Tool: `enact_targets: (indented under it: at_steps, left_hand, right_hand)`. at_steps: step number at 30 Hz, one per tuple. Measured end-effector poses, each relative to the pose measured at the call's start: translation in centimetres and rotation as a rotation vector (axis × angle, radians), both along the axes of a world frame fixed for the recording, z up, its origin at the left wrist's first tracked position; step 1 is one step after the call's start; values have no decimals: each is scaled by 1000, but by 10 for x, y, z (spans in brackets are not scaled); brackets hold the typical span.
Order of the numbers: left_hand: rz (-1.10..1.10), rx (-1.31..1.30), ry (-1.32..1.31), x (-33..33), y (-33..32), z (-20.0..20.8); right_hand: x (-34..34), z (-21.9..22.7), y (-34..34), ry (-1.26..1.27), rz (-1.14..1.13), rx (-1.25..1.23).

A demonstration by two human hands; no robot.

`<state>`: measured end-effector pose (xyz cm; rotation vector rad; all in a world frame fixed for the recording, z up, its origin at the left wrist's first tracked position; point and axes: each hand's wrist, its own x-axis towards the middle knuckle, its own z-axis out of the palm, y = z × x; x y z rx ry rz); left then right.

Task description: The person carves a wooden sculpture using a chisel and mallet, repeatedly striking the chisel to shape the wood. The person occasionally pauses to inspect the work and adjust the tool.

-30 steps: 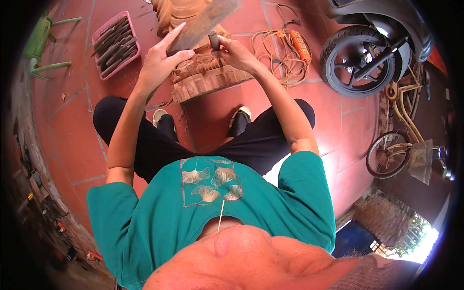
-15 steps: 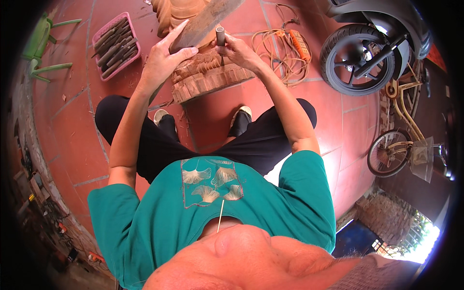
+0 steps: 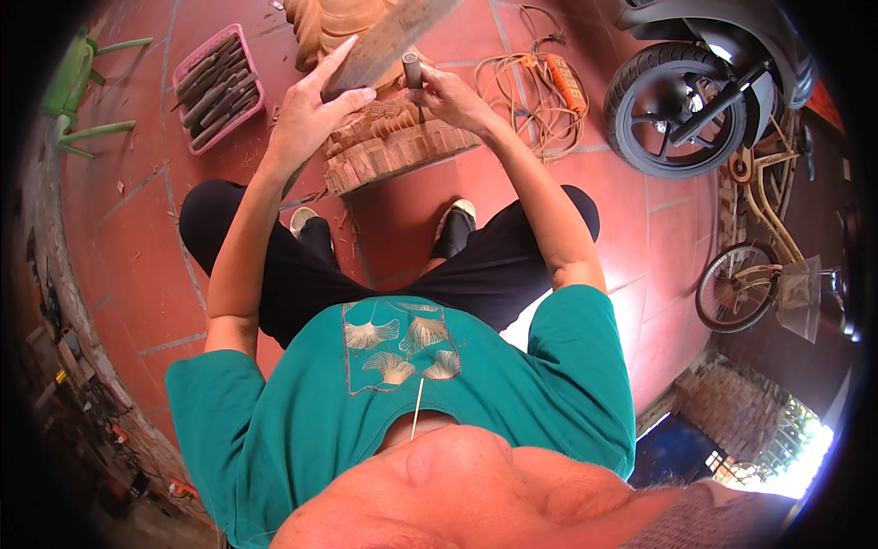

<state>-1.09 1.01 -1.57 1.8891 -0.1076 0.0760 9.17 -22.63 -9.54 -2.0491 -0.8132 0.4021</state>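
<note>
My left hand (image 3: 306, 119) grips a flat wooden mallet (image 3: 389, 41) that slants up to the right above the work. My right hand (image 3: 453, 99) is closed around a chisel (image 3: 413, 69), held upright with its round handle top just under the mallet's face. The chisel's blade points down onto a carved reddish wood block (image 3: 393, 146) standing on the tiled floor between my feet. A larger carved wooden piece (image 3: 325, 23) rises behind it, partly hidden by the mallet.
A pink tray (image 3: 187, 114) with several chisels lies at the left, and a green plastic stool (image 3: 73, 87) stands beyond it. An orange cable with a power strip (image 3: 553, 78) lies at the right. A scooter wheel (image 3: 672, 110) and a bicycle (image 3: 759, 274) stand further right.
My right hand has shifted the chisel slightly up and to the right on the block. The left hand and mallet have stayed almost in place above it.
</note>
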Motion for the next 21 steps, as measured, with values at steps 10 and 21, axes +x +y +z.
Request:
enact_targets:
  at_steps: [10,21]
  left_hand:
    - [-37,150,-24,6,7,-20]
    - [-57,369,24,5,-2,-11]
  right_hand:
    - [6,-6,-9,175,-50,99]
    - [9,-5,-13,159,-51,38]
